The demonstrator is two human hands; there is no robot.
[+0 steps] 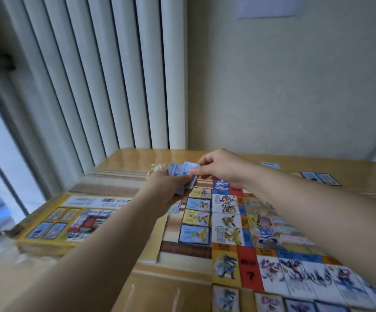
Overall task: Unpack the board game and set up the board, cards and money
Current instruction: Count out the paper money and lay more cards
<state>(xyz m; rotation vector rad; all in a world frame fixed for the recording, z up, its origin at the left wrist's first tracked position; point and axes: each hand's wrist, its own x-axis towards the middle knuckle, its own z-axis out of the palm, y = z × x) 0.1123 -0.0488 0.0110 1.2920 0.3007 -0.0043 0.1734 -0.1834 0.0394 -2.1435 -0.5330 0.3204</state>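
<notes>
Above the far left corner of the game board (272, 224), the person's two hands are meeting over the desk (182, 280). The left hand (166, 188) is gripping a small stack of blue cards (177, 171), with its fingers curled under and around the stack. The right hand (220, 167) is pinching the top card (191, 165) of that stack between thumb and fingertips, and this card is sitting slightly askew on the rest. The game board is lying flat and unfolded on the right half of the desk, with its printed spaces facing up. Four cards (197, 218) are lying face up in a column just beside the board's left edge, their borders alternating yellow and blue. More cards (270, 301) are lying in a row along the board's near edge, partly cut off by the frame. Two dark-bordered cards (319, 177) are lying on the desk beyond the board's far edge, behind the right forearm. The yellow game box (70, 219) is resting on the left part of the desk, apart from the board and close to the window. A small cream object (157, 166) is lying just behind the left hand, and blur is preventing identification. Vertical blinds (119, 75) are hanging behind the desk.
</notes>
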